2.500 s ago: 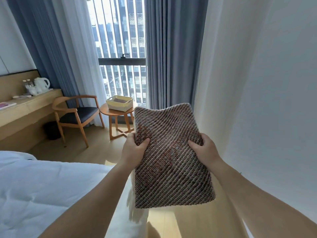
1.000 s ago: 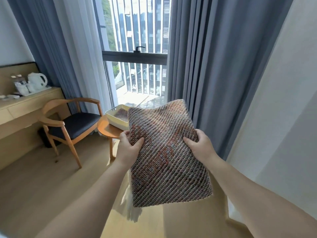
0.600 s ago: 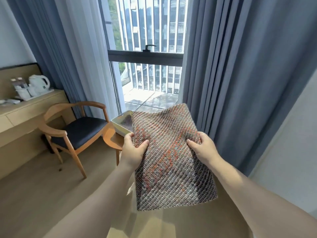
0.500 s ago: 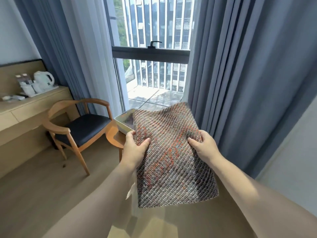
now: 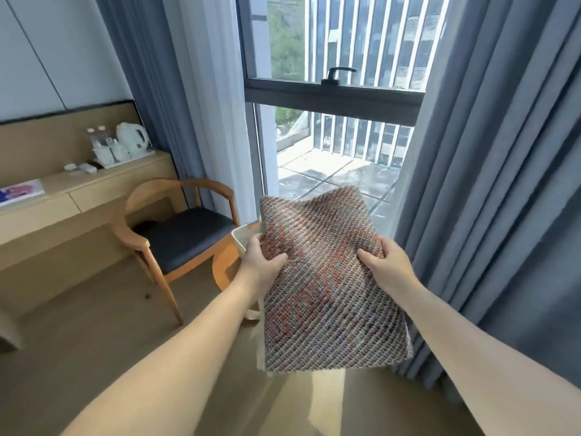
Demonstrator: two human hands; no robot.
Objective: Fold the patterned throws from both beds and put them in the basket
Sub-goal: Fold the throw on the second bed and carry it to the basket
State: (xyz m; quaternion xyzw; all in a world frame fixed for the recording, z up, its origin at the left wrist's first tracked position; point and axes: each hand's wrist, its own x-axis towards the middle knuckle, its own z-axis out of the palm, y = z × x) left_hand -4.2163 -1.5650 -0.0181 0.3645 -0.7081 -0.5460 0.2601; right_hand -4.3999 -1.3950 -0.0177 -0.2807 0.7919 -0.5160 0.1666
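Note:
I hold a folded patterned throw point(image 5: 327, 287), woven in brown, grey and red, flat in front of me. My left hand point(image 5: 262, 262) grips its left edge with the thumb on top. Its right edge is gripped by my right hand point(image 5: 382, 264) in the same way. A pale fringe hangs from the throw's lower left corner. Behind the throw's left edge, one corner of the cream basket point(image 5: 243, 239) shows on the small round wooden table point(image 5: 224, 265). The throw hides most of the basket and what lies in it.
A wooden armchair point(image 5: 176, 234) with a dark seat stands left of the round table. A long wooden desk point(image 5: 63, 196) with a white kettle point(image 5: 132, 138) runs along the left wall. Blue-grey curtains point(image 5: 490, 184) hang at the right, beside the window point(image 5: 333, 99).
I have walked from the bed toward the window with the throw held in both hands. The basket and round table came closer, and the throw now covers most of the basket.

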